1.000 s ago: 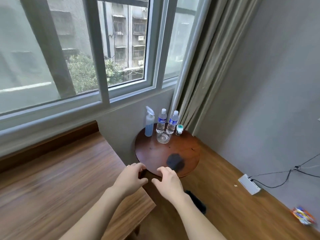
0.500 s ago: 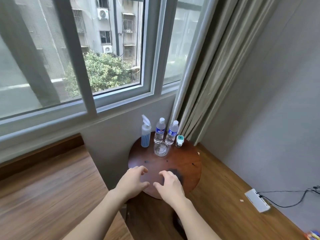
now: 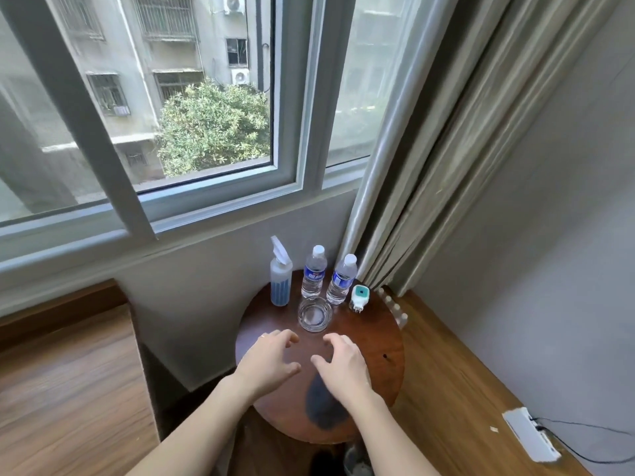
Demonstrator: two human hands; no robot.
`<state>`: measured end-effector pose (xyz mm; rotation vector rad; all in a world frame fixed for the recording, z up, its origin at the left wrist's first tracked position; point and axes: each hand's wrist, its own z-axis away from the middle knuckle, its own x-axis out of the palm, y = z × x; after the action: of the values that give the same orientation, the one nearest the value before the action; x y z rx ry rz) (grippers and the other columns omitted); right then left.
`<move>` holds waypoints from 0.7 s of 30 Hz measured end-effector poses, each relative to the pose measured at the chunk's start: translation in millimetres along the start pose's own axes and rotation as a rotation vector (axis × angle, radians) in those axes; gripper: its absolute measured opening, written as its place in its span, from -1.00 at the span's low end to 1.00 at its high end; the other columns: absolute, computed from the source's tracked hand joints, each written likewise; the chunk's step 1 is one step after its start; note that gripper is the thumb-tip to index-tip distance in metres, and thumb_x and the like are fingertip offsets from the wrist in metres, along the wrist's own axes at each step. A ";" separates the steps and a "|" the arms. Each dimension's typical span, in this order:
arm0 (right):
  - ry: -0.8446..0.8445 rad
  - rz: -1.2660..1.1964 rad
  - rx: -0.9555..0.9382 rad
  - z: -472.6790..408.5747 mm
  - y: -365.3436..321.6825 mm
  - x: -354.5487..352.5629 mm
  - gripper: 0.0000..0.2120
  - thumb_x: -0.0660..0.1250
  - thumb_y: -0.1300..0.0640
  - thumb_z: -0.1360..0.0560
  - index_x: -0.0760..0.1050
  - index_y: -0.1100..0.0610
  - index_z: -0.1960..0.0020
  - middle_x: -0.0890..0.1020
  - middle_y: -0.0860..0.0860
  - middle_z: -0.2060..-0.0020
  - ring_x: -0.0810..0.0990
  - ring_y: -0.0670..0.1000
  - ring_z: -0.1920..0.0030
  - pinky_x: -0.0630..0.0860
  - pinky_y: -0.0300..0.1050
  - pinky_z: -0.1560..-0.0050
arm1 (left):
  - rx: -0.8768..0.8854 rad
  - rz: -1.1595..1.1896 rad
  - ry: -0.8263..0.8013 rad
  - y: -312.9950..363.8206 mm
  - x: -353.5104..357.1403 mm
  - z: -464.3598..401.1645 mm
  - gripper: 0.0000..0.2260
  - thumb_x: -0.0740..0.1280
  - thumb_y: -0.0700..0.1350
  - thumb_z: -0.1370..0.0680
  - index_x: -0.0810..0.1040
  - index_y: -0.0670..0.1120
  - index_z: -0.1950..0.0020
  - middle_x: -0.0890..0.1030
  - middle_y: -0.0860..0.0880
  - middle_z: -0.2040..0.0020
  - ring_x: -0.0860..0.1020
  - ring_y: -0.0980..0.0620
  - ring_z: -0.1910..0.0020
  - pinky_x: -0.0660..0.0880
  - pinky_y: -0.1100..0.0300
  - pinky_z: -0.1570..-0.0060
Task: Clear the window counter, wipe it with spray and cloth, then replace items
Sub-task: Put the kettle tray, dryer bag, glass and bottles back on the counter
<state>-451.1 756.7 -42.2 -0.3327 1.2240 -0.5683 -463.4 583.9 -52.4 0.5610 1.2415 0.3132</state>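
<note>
A round dark wooden table stands under the window. At its back are a blue spray bottle, two water bottles, a glass ashtray and a small white and teal plug-in device. A dark grey cloth lies near the table's front edge. My left hand and my right hand hover side by side above the table, fingers loosely curved, holding nothing. The right hand partly covers the cloth.
The wooden window counter runs along the left, below the window frame. Grey curtains hang at the right of the window. A white power strip with a black cable lies on the wooden floor by the right wall.
The view has moved closer to the round table and tilted up. Both hands have advanced from the table's front edge to over its middle, near the ashtray.
</note>
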 end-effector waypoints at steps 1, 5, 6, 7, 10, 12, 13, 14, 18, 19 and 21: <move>-0.012 0.007 -0.008 -12.7 6.0 -4.5 -0.54 0.35 -0.08 -0.56 0.40 -0.03 -0.43 0.48 -0.05 -0.33 0.42 0.00 -0.35 0.41 -0.09 -0.30 | -0.023 0.008 0.008 3.9 4.3 -11.0 -0.54 0.39 0.06 -0.47 0.44 0.03 -0.34 0.53 0.05 -0.22 0.43 0.05 -0.24 0.35 0.23 -0.19; -0.051 0.020 -0.041 -60.5 31.7 -23.6 -0.53 0.34 -0.08 -0.57 0.39 -0.02 -0.44 0.47 -0.05 -0.35 0.41 -0.02 -0.36 0.39 -0.11 -0.32 | -0.102 0.023 0.018 21.0 22.9 -54.6 -0.54 0.38 0.05 -0.46 0.44 0.04 -0.34 0.53 0.05 -0.22 0.43 0.04 -0.24 0.35 0.22 -0.19; -0.056 0.023 -0.046 -71.9 39.1 -27.9 -0.53 0.34 -0.08 -0.57 0.38 -0.02 -0.45 0.46 -0.06 -0.36 0.41 -0.02 -0.37 0.39 -0.12 -0.32 | -0.117 0.025 0.022 25.4 27.4 -65.0 -0.54 0.38 0.05 -0.46 0.45 0.03 -0.34 0.53 0.05 -0.21 0.43 0.04 -0.24 0.35 0.22 -0.18; -0.059 0.029 -0.046 -82.4 46.6 -31.9 -0.52 0.34 -0.09 -0.57 0.37 -0.03 -0.45 0.45 -0.06 -0.38 0.40 -0.02 -0.37 0.40 -0.12 -0.33 | -0.133 0.030 0.026 29.6 31.7 -74.6 -0.55 0.38 0.04 -0.45 0.45 0.03 -0.33 0.53 0.05 -0.21 0.43 0.03 -0.24 0.35 0.22 -0.19; -0.068 0.045 -0.037 -110.8 68.3 -42.3 -0.50 0.34 -0.10 -0.57 0.36 -0.03 -0.46 0.44 -0.05 -0.39 0.39 -0.01 -0.38 0.39 -0.09 -0.36 | -0.183 0.064 0.040 38.1 46.8 -99.6 -0.54 0.39 0.04 -0.44 0.45 0.04 -0.33 0.52 0.06 -0.22 0.42 0.04 -0.26 0.35 0.23 -0.21; -0.069 0.051 -0.023 -128.7 80.7 -48.5 -0.49 0.34 -0.09 -0.57 0.34 -0.01 -0.48 0.43 -0.05 -0.39 0.38 -0.01 -0.39 0.36 -0.09 -0.38 | -0.221 0.075 0.036 40.8 56.8 -114.0 -0.51 0.40 0.05 -0.43 0.43 0.04 -0.35 0.49 0.07 -0.26 0.41 0.02 -0.28 0.36 0.20 -0.24; -0.069 0.057 -0.017 -137.8 86.6 -51.3 -0.47 0.34 -0.09 -0.57 0.34 0.00 -0.48 0.43 -0.05 -0.38 0.38 -0.01 -0.39 0.34 -0.10 -0.38 | -0.248 0.078 0.032 40.8 62.0 -121.0 -0.48 0.41 0.05 -0.42 0.41 0.04 -0.36 0.46 0.06 -0.28 0.39 0.00 -0.30 0.36 0.18 -0.26; -0.069 0.064 -0.015 -147.4 91.9 -53.7 -0.46 0.34 -0.10 -0.56 0.33 0.01 -0.49 0.43 -0.04 -0.37 0.38 0.00 -0.38 0.33 -0.11 -0.38 | -0.281 0.079 0.027 39.7 67.3 -128.0 -0.45 0.42 0.05 -0.42 0.39 0.03 -0.38 0.44 0.05 -0.30 0.37 -0.02 -0.31 0.36 0.15 -0.28; -0.054 0.076 0.016 -188.3 109.2 -56.1 -0.38 0.37 -0.11 -0.54 0.27 0.04 -0.51 0.39 -0.01 -0.38 0.38 0.03 -0.38 0.33 -0.10 -0.36 | -0.417 0.054 -0.013 31.8 86.9 -155.1 -0.27 0.47 0.11 -0.36 0.27 0.01 -0.46 0.33 0.02 -0.37 0.29 -0.09 -0.37 0.39 0.02 -0.30; -0.052 0.080 0.025 -197.8 112.7 -54.5 -0.35 0.38 -0.11 -0.53 0.24 0.05 -0.53 0.37 0.00 -0.40 0.37 0.04 -0.39 0.33 -0.10 -0.37 | -0.445 0.045 -0.023 29.5 91.3 -161.5 -0.23 0.48 0.13 -0.34 0.25 0.01 -0.47 0.31 0.02 -0.38 0.28 -0.10 -0.37 0.40 -0.01 -0.30; -0.055 0.083 0.027 -213.7 119.5 -50.2 -0.29 0.42 -0.12 -0.51 0.21 0.06 -0.54 0.34 0.01 -0.41 0.37 0.05 -0.40 0.33 -0.09 -0.39 | -0.485 0.038 -0.023 24.4 99.9 -172.9 -0.19 0.48 0.14 -0.30 0.22 0.01 -0.46 0.28 0.01 -0.41 0.28 -0.11 -0.39 0.41 -0.03 -0.28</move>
<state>-637.3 895.9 -133.9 -0.2716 1.1710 -0.5007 -595.2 695.5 -155.6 0.1693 1.0834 0.6165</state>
